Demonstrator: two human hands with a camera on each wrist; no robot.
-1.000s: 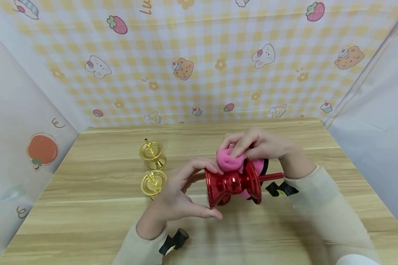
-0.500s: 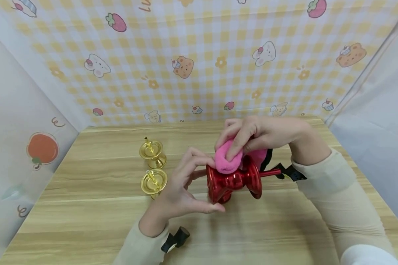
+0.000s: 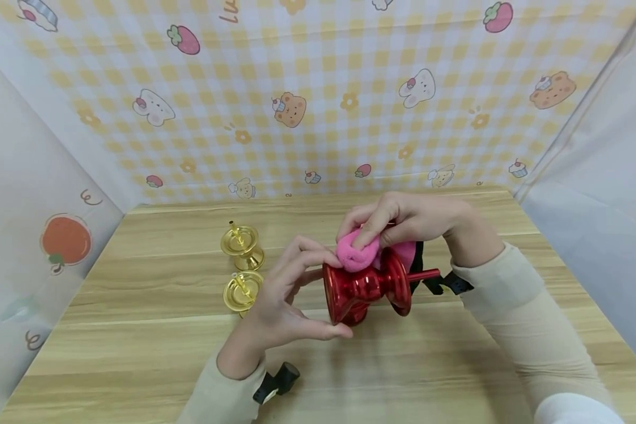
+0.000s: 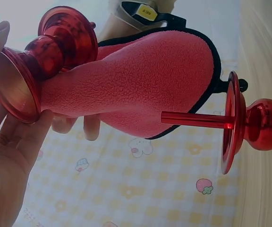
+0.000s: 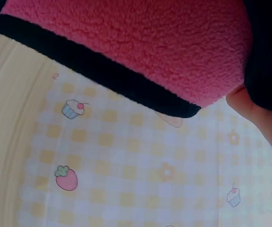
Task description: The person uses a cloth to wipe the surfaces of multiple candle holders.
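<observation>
My left hand (image 3: pixel 283 303) grips a shiny red candle holder (image 3: pixel 368 287) by its wide base, between thumb and fingers. The holder lies on its side in the air, its thin stem pointing right. From above, my right hand (image 3: pixel 410 218) pinches a bunched pink fleece cloth (image 3: pixel 357 252) and presses it against the holder near the base. In the left wrist view the cloth (image 4: pixel 164 75) hangs down with a black-edged border, beside the held holder (image 4: pixel 46 56). A second red candle holder (image 4: pixel 263 125) stands on the table, mostly hidden behind the held one in the head view.
Two gold candle holders (image 3: pixel 239 242) stand on the wood-grain table (image 3: pixel 148 330), left of my hands and one behind the other. The nearer one is partly covered by my left hand. A checked cloth wall (image 3: pixel 318 129) rises behind the table.
My right hand with the cloth rose a little, then came back down and slightly left. The red candle holder tilted slightly in my left hand, which stays at its base.
</observation>
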